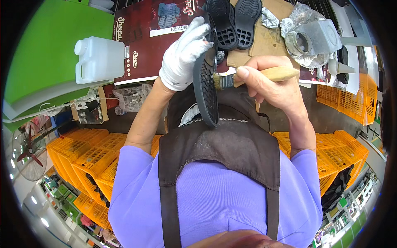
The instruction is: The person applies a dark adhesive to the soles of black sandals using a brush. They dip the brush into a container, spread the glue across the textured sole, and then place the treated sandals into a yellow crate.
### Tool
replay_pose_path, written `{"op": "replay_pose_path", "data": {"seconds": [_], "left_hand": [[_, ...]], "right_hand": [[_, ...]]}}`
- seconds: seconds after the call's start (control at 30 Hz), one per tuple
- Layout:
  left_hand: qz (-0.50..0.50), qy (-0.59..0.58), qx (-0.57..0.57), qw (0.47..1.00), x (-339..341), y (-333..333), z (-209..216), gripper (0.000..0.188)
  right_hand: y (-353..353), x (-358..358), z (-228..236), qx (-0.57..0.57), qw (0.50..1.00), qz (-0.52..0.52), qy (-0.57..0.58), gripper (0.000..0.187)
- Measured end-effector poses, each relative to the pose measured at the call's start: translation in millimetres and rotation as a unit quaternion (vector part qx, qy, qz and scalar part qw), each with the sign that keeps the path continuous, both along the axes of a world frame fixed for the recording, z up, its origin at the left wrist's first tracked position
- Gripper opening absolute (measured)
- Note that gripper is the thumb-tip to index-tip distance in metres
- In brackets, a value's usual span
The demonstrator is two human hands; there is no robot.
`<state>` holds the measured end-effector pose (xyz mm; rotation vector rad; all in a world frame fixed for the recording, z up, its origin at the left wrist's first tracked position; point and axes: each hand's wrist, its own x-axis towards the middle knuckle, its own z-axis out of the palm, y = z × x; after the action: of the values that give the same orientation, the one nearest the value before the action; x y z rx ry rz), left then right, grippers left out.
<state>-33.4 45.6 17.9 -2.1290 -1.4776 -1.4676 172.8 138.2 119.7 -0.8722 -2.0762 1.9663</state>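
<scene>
**Head view: brush met shoe sole above the worktop**

Head camera footage showed a person in a purple shirt and dark apron working over a cluttered worktop (273, 41). The left hand (184, 53), in a white glove, had its grip closed around the upper end of a black shoe sole (205, 91), holding it on edge so that the tread faced left and the inner side faced the brush. The bare right hand (269, 84) had its grip closed on the wooden handle of a small brush (252, 77), whose bristles touched the sole's inner side about halfway down.

On the worktop beyond the hands lay 2 more black soles (235, 20), tread up and side by side, on brown cardboard. A white plastic jug (99, 59) stood to the left beside a dark red box (144, 37), and a grey tin wrapped in crinkled plastic (314, 39) sat to the right. Orange crates (89, 159) were stacked around the worktop.

Judging from the pose, the step would go best with the sole held steady at its end, fingers kept off the brushed face, and the bristles drawn in even strokes along the length so that the coat reached the rim without spilling onto the tread.
</scene>
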Motion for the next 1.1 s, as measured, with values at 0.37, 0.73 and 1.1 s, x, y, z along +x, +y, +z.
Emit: {"op": "replay_pose_path", "data": {"seconds": [0.37,0.73,1.1], "left_hand": [[-0.004,0.014,0.024,1.0,-8.0,2.6,-11.6,0.044],[0.04,0.072,-0.028,0.996,6.4,0.5,10.3,0.041],[0.049,0.066,0.001,0.997,4.1,1.1,7.0,0.046]], "right_hand": [[13.8,1.2,-16.4,-0.161,0.987,-0.018,0.009,0.038],[5.6,-12.7,-35.0,0.19,0.961,-0.125,0.158,0.014],[7.8,2.3,-12.5,0.027,0.994,-0.071,0.073,0.026]]}}
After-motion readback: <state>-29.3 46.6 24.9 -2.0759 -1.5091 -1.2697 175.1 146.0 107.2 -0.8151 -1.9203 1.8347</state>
